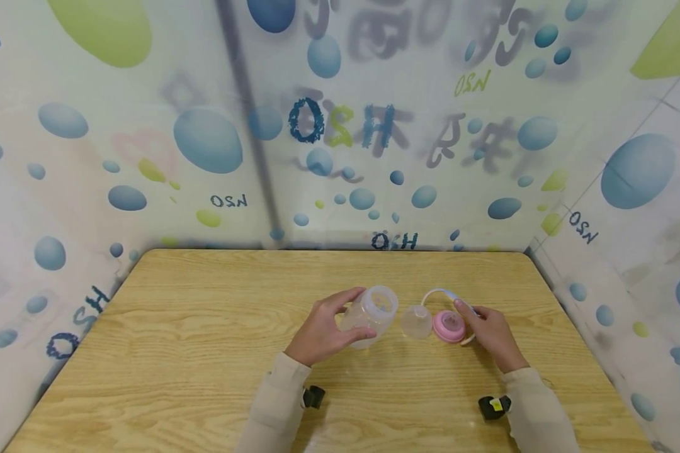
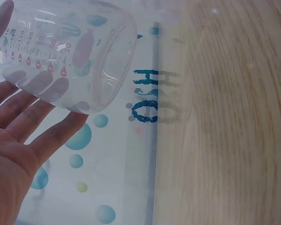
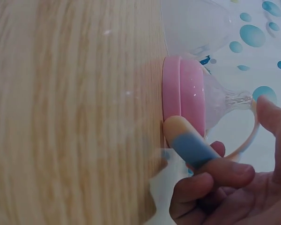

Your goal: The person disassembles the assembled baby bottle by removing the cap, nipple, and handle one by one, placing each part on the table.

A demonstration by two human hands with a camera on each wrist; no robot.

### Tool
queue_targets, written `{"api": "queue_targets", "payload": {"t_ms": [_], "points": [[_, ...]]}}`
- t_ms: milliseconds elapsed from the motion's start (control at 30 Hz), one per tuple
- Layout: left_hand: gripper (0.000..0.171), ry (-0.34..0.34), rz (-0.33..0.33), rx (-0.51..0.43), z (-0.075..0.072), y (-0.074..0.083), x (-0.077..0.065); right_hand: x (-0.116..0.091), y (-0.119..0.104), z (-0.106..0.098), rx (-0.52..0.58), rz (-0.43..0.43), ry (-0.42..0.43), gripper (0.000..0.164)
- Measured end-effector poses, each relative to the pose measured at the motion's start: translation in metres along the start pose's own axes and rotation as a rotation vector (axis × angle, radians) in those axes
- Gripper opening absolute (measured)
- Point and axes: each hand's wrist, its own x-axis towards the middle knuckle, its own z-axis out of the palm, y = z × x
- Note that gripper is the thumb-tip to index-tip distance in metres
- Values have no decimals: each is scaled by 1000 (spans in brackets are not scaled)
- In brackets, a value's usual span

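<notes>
My left hand [image 1: 325, 330] grips a clear baby bottle [image 1: 369, 318], tilted, its uncapped mouth up and to the right. In the left wrist view, red measuring marks show on the bottle [image 2: 61, 51], with fingers of the left hand [image 2: 25, 140] spread along its side. My right hand [image 1: 490, 333] holds a curved cream-and-blue bottle handle [image 3: 192, 145] between thumb and fingers. Just beside the handle, a pink collar [image 3: 183, 93] with a clear teat [image 3: 220, 98] stands on the table, teat up. A clear dome cap [image 1: 416, 322] stands between bottle and collar.
The wooden table [image 1: 204, 340] reaches back to a wall sheet [image 1: 340, 182] printed with blue and green drops. Black wrist cameras [image 1: 313, 397] sit at both cuffs, close above the tabletop.
</notes>
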Motion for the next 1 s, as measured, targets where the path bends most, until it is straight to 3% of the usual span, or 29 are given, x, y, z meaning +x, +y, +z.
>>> {"api": "queue_targets", "payload": {"t_ms": [400, 733, 800, 867, 933, 1000], "points": [[69, -2, -11, -7, 0, 0, 0, 1, 2, 1, 61, 23, 2, 69], [69, -5, -1, -5, 1, 0, 0, -2, 0, -3, 7, 30, 11, 80], [69, -5, 3, -8, 1, 0, 0, -5, -3, -3, -51, 26, 50, 87], [68, -5, 8, -12, 1, -1, 1, -10, -8, -2, -91, -1, 145, 89], [68, -4, 10, -19, 1, -1, 1, -14, -16, 4, -82, -76, 257, 83], [67, -1, 10, -27, 2, -2, 0, -18, -25, 13, -17, -206, 340, 69]]}}
